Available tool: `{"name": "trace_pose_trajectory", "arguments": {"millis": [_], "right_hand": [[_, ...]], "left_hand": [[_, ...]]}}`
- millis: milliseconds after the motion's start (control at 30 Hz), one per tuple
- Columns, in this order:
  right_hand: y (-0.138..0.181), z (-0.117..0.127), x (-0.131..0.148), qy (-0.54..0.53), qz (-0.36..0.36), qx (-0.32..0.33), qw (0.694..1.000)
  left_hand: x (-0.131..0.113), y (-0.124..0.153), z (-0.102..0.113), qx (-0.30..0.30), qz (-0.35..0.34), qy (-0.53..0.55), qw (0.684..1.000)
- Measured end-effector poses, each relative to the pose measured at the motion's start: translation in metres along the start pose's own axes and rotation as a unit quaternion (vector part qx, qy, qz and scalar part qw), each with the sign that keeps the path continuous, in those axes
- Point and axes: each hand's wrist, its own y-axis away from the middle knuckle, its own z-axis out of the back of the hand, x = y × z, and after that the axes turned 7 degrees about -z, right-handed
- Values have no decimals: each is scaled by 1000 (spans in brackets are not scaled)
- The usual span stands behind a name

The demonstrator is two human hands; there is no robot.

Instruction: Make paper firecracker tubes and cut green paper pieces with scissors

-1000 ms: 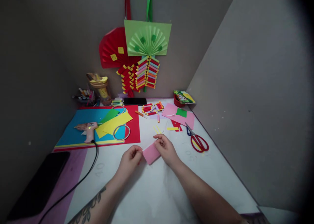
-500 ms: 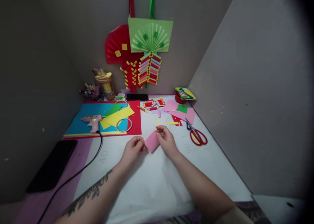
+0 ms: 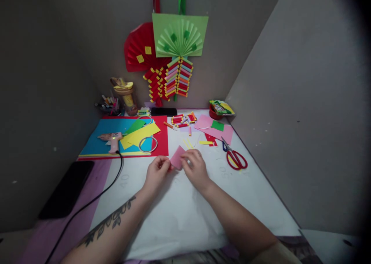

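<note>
A small piece of pink paper (image 3: 177,157) is held up between my two hands over the white-covered table (image 3: 174,214). My left hand (image 3: 158,171) pinches its left corner between thumb and fingers. On the paper's right edge, my right hand (image 3: 195,167) has its thumb and fingertips closed. Beyond the hands lie thin yellow paper strips (image 3: 188,143) and a cluster of small rolled paper tubes (image 3: 184,120), mostly red with yellow ends. Red-handled scissors (image 3: 235,158) rest to the right of my right hand.
At left, a pink glue gun (image 3: 115,141) with a black cord lies on coloured paper sheets (image 3: 92,140), near a metal ring (image 3: 148,144). A black flat object (image 3: 68,190) sits at the left edge. Paper fans (image 3: 180,36) hang on the wall. Pink paper (image 3: 227,134) lies back right.
The pink paper has turned and moved slightly up and away. My right hand has shifted its hold from the top corner down to the right side. The camera view has tilted a little.
</note>
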Motion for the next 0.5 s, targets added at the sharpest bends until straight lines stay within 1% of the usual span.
{"name": "trace_pose_trajectory", "arguments": {"millis": [67,167,300,500], "right_hand": [[2,-2,4,3,27,34,999],[5,-4,10,8,35,57,998],[6,-4,15,1,37,55,998],[6,-1,14,-13,41,45,998]], "left_hand": [[-2,2,-1,14,-7,-11,1000],[-3,6,-2,30,-26,-36,999],[-4,9,0,52,-69,-99,991],[-2,9,5,83,-166,-205,961]]}}
